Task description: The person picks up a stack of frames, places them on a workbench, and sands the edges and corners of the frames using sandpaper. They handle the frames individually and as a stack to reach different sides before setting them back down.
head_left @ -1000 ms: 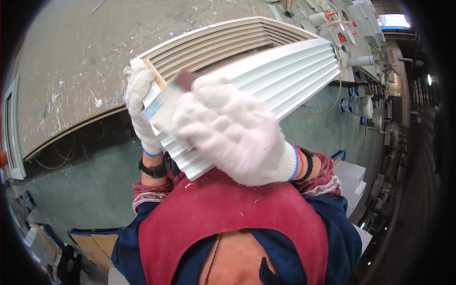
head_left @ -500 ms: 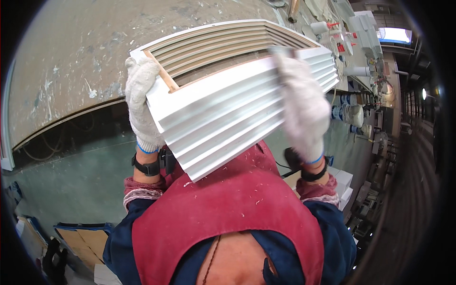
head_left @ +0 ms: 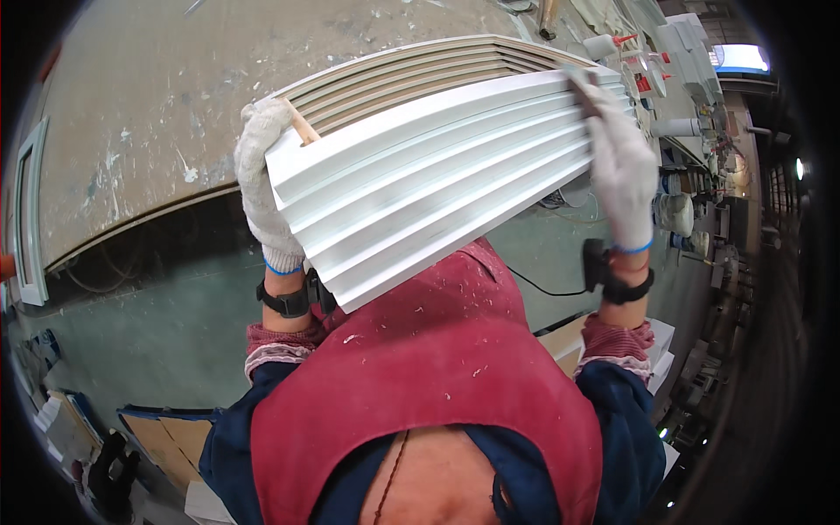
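A white, stepped-profile frame [head_left: 437, 175] with bare wood inside its opening leans at the bench edge, its near ridged side tilted toward my red apron. My left hand [head_left: 265, 175], in a white knit glove, is closed round the frame's left end. My right hand [head_left: 623, 171], gloved alike, is at the frame's right end. It grips a flat brown-grey pad [head_left: 584, 94] against or just over the upper edge; motion blur hides the exact kind and contact.
The paint-spotted workbench [head_left: 140, 114] spreads beyond the frame. White bottles with red tips [head_left: 602, 45] stand at the far right, with tubs [head_left: 675, 213] below them. A pale narrow frame [head_left: 31, 214] leans at the left. A black cable [head_left: 547, 289] hangs near my right wrist.
My right hand has slid rightward along the frame's upper edge with the pad, from mid-length to the right end. The frame has tipped, so less of its opening shows. My left hand keeps its hold.
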Available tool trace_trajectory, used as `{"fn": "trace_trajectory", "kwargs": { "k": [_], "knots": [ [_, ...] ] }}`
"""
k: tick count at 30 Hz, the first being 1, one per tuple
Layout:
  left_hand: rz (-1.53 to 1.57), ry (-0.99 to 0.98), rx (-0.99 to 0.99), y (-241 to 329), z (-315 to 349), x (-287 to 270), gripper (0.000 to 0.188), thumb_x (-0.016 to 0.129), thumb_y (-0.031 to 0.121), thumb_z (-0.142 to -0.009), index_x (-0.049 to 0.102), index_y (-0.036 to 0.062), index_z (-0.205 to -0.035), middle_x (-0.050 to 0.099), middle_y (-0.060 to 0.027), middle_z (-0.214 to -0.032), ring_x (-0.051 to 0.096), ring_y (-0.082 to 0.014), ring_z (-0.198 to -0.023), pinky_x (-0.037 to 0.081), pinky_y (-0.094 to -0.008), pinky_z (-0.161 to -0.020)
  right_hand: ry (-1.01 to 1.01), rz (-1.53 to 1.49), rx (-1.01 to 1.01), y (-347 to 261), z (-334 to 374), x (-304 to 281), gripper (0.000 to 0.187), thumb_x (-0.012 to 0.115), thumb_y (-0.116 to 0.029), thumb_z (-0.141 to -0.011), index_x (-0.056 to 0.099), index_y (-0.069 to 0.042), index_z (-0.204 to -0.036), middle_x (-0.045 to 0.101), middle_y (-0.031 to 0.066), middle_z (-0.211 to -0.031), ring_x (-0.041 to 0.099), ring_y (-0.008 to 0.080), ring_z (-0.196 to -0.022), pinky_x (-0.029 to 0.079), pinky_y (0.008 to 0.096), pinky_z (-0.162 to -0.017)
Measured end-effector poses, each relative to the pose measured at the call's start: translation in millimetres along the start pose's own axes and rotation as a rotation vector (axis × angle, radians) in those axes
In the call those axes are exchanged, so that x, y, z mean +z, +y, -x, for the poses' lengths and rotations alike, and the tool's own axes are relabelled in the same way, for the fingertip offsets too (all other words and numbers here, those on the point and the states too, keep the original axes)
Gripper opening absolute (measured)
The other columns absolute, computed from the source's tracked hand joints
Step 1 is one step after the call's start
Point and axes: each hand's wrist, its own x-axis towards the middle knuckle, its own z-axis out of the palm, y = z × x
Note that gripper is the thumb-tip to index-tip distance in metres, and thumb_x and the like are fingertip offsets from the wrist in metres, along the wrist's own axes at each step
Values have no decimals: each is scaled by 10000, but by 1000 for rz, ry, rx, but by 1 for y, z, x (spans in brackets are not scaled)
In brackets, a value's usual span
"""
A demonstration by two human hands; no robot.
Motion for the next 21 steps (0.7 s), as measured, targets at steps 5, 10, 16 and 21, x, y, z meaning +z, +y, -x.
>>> {"fn": "trace_trajectory", "kwargs": {
  "k": [5, 10, 16, 21],
  "knots": [
    [88, 17, -97, 4, 1, 1, 574, 748, 185, -860, 503, 74, -1368, 579, -132, -1328, 544, -287, -1280, 352, -477, -1171, -123, 248, 357, 92, -2, -7, 386, 502, -314, -1013, 631, -102, -1308, 686, 169, -1207, 651, 355, -1108, 503, 432, -950],
    [329, 96, -320, 7, -1, 4, 532, 712, 196, -891, 500, 62, -1361, 572, -132, -1320, 555, -271, -1249, 376, -453, -1143, 47, 100, 375, 98, -3, -5, 375, 555, -310, -991, 660, -81, -1268, 685, 167, -1207, 658, 320, -1106, 506, 402, -951],
    [249, 18, -420, 20, -1, -11, 548, 717, 199, -886, 491, 59, -1366, 565, -132, -1322, 556, -261, -1237, 392, -437, -1121, -40, 92, 317, 100, -24, -9, 464, 644, -354, -941, 638, -61, -1300, 684, 164, -1204, 664, 297, -1094, 495, 366, -963],
    [203, -37, -428, 31, 9, -22, 562, 720, 201, -881, 484, 57, -1370, 560, -133, -1324, 556, -252, -1228, 405, -423, -1102, -152, -88, 404, 114, -41, -6, 497, 622, -362, -948, 609, -67, -1347, 589, 141, -1378, 594, 276, -1205, 438, 361, -1034]
  ]
}}
